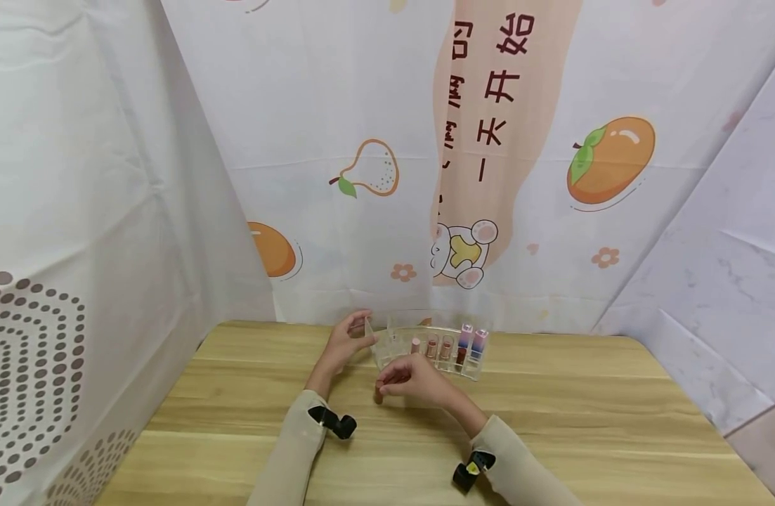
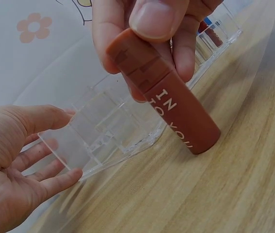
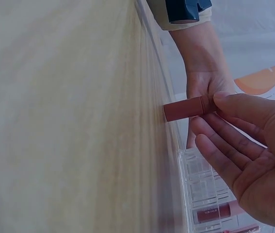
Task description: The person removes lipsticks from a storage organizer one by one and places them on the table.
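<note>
In the left wrist view, a reddish-brown lip gloss tube (image 2: 183,114) with white lettering hangs tilted, its lower end close over the wooden tabletop. My right hand (image 1: 415,379) pinches its upper end between thumb and fingers, in front of a clear lipstick organizer (image 1: 387,351). At the organizer's left end my left hand (image 1: 349,342) grips the transparent side panel, with some fingers showing through it. Inside the organizer stand several lip tubes: a pale pink-capped one (image 1: 415,345), clear-capped pinkish ones (image 1: 447,347), a dark red one (image 1: 461,356) and pink-and-blue ones (image 1: 479,343).
The organizer stands near the back edge of the wooden table (image 1: 583,414). Behind it hangs a white curtain (image 1: 311,105) printed with fruit and characters. More light cloth (image 1: 109,176) drops at the left, and a marbled sheet (image 1: 710,281) covers the right side.
</note>
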`<state>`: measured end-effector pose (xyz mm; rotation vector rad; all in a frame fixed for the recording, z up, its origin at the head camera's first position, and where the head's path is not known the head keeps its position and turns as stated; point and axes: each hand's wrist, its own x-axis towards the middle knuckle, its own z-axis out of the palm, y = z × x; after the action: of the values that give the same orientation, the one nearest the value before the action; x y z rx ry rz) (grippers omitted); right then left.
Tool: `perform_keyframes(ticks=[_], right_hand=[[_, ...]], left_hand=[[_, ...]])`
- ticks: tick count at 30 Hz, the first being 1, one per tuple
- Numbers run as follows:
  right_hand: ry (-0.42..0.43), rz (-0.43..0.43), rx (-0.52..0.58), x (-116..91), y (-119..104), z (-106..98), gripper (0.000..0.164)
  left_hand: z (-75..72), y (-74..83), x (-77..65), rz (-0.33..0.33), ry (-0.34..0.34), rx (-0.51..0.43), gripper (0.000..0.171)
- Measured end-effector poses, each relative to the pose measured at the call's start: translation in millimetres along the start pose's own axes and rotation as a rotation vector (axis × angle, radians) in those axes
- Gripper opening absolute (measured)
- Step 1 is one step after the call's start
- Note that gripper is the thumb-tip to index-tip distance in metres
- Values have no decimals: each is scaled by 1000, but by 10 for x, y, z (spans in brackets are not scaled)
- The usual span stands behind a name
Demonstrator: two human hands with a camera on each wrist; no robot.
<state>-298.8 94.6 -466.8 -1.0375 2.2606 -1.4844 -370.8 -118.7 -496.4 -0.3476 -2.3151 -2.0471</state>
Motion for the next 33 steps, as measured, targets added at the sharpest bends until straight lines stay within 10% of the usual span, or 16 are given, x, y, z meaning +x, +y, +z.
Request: perform_keyframes(ticks=[22, 33], right_hand=[[-41, -59, -18, 29, 24, -14, 18], [-23, -18, -6, 12, 16, 16, 19]], left_hand=[[-5, 307, -100, -12, -39, -15, 61], [8, 26, -4, 2, -4, -24, 60]])
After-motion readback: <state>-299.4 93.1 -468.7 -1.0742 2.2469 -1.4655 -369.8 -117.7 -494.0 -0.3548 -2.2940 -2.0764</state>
